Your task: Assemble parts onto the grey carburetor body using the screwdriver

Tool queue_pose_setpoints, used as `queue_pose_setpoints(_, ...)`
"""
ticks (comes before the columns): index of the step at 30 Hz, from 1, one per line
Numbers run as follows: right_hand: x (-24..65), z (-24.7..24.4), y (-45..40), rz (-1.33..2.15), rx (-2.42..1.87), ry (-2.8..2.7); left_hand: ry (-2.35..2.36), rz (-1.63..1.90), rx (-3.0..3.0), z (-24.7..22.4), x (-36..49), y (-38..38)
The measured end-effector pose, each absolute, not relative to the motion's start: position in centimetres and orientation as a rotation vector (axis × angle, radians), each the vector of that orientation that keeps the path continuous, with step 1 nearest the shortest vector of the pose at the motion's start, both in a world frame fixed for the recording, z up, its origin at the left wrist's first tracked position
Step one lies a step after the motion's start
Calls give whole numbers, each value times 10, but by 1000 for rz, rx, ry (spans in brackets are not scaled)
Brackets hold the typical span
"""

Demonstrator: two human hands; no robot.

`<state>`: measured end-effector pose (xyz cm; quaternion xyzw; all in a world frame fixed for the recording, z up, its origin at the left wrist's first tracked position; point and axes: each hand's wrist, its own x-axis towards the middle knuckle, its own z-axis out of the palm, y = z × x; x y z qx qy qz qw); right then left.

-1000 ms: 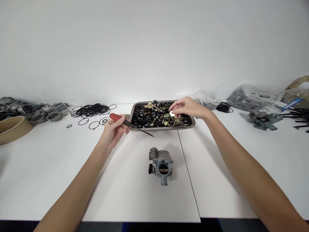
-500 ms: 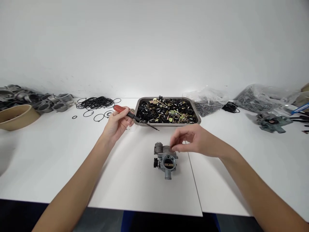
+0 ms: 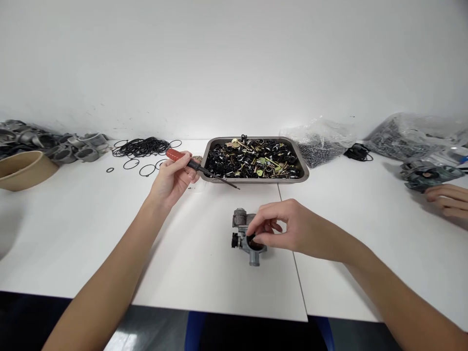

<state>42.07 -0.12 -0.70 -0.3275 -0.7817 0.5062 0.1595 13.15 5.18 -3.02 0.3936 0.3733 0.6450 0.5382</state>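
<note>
My left hand (image 3: 173, 179) is closed round a screwdriver (image 3: 192, 164) with a red and black handle, its thin shaft pointing right and slightly down. At the tip shows a small brass-coloured bit, too small to name. A grey metal carburetor (image 3: 254, 257) with a black fitting on its left side sits on the white table. Over its round bore is my right hand (image 3: 280, 224), thumb and index finger drawn together in a pinch at the opening. Whatever those fingertips hold, if anything, is hidden.
Behind stands a metal tray (image 3: 256, 180) of small black and brass parts. Black rubber rings (image 3: 144, 147), a tan bowl (image 3: 27, 170) and metal castings (image 3: 87, 153) lie left. At right are bags of small parts (image 3: 318, 146) and another person's hand (image 3: 448, 199) by another carburetor (image 3: 426, 174).
My right hand has moved down and left from the carburetor's upper part to its bore. My left hand keeps the screwdriver. Another person's hand has appeared at the right.
</note>
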Motion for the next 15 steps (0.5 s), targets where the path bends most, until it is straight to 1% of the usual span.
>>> queue_pose_setpoints(15, 415, -23, 4, 1426, -870, -2175, 874, 1541, 962, -31, 131, 52)
